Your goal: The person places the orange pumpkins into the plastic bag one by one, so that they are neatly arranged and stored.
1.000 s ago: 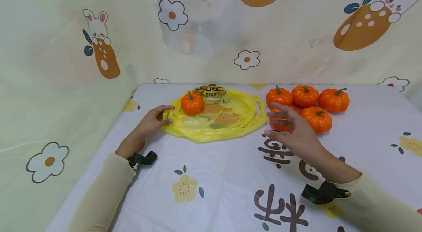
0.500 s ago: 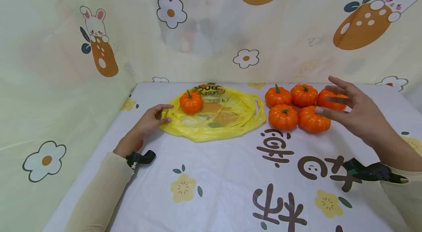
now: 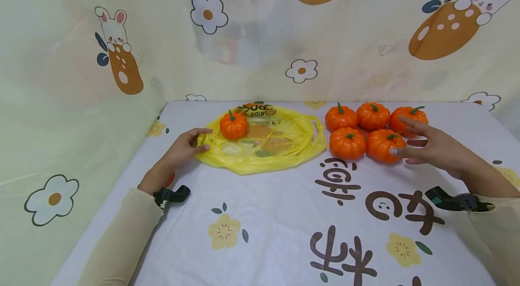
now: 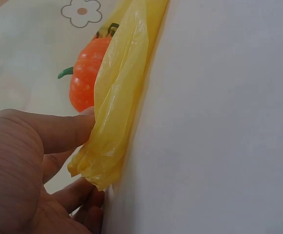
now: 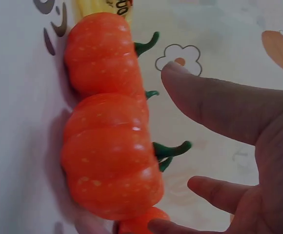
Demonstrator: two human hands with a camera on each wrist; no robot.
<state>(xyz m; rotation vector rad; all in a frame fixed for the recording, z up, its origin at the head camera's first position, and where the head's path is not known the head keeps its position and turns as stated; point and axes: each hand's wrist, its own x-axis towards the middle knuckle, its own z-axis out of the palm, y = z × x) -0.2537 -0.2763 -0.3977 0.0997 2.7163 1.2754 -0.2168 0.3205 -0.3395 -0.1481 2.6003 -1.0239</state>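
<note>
A yellow plastic bag [image 3: 264, 164] lies spread on the table, with one small orange pumpkin [image 3: 233, 126] on its left part. My left hand [image 3: 184, 146] holds the bag's left edge; in the left wrist view the gathered yellow film [image 4: 114, 112] passes between thumb and curled fingers. At the right stand several more orange pumpkins with green stems, close together. My right hand [image 3: 440, 150] is beside the front right pumpkin [image 3: 386, 146], fingers spread, with a fingertip overlapping its side. In the right wrist view, thumb and fingers stand apart around the near pumpkin [image 5: 112, 156]; contact is unclear.
A white patterned cloth [image 3: 276, 218] covers the table. Behind it hangs a cream curtain [image 3: 252, 51] printed with flowers and rabbits, and it continues along the left side. Dark straps with cameras [image 3: 463, 199] sit on both wrists.
My right hand moved from in front of the pumpkin group out to the right, then lowered beside the front right pumpkin. My left hand, the bag and the pumpkins stay in place.
</note>
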